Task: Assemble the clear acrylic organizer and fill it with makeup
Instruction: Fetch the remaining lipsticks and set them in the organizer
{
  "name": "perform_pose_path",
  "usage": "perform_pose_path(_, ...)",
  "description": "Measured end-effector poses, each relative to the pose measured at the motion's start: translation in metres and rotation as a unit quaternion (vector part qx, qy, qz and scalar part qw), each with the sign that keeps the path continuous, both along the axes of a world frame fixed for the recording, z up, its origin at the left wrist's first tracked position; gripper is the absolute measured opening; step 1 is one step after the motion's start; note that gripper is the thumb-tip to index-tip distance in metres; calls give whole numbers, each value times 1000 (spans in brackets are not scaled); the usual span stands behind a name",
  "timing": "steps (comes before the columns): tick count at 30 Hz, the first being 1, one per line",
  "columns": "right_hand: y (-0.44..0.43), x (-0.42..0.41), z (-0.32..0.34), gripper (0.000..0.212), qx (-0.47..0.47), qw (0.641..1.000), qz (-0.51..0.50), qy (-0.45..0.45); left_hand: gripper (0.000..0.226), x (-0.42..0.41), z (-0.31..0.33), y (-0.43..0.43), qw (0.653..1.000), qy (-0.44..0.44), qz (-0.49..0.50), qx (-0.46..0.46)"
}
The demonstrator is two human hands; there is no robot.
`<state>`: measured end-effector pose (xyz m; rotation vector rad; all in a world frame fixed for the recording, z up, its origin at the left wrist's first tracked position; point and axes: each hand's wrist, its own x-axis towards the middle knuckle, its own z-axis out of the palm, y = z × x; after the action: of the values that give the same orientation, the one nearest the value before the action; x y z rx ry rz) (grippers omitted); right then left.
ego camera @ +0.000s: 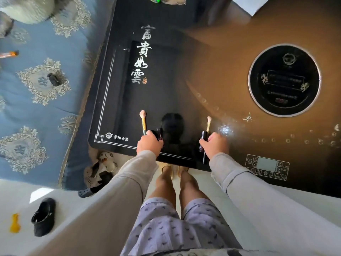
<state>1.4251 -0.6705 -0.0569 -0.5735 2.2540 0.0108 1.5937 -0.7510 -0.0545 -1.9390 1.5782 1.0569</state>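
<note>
- Organizer nowhere in view; only brushes and tubes on hand, held at the near edge of the table (212, 58). Judged stage: bringing things in, with assembly and filling not yet begun.
- Table: glossy, black on the left half, brown on the right, with wide bare room beyond the hands toward the far edge. Best to set things down well inside the near edge, since round tubes would probably roll on so slick a top.
- Sofa (36, 111): hard against the left edge, so no swing room that way. Keep the left elbow in.
- Round plate (284, 80): toward the right edge, well apart from the hands. Worth steering clear of when laying things out.
- Control panel (267, 167): at the near edge, just beside the right sleeve. Avoid leaning or dropping anything on its buttons.
- Left hand (149, 143): over the near edge, not far from the near-left corner, fingers curled round the left brush (143, 122) and left tube (159, 133).
- Right hand (215, 145): likewise curled, gripping the right brush (208, 123), right tube (203, 137) and a thin dark stick (204, 157) poking back past the near edge.
- Lower one hand at a time, bristles toward the far edge, stick last.
</note>
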Motion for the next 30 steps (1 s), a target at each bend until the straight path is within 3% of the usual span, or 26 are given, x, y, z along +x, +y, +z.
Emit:
perform_pose_path(10,-6,6,-5,27,16,1000,9,23,23,0,-11,-4,1000,8,-20,17)
perform_pose_path(22,43,6,32,23,-5,998,33,-43,24,38,28,12,994,87,-24,65)
perform_pose_path(25,66,5,42,30,-5,996,31,-78,25,57,43,28,993,94,-17,64)
perform_pose_path(30,105,7,55,28,-50,986,-76,-138,29,90,54,63,994,89,12,69)
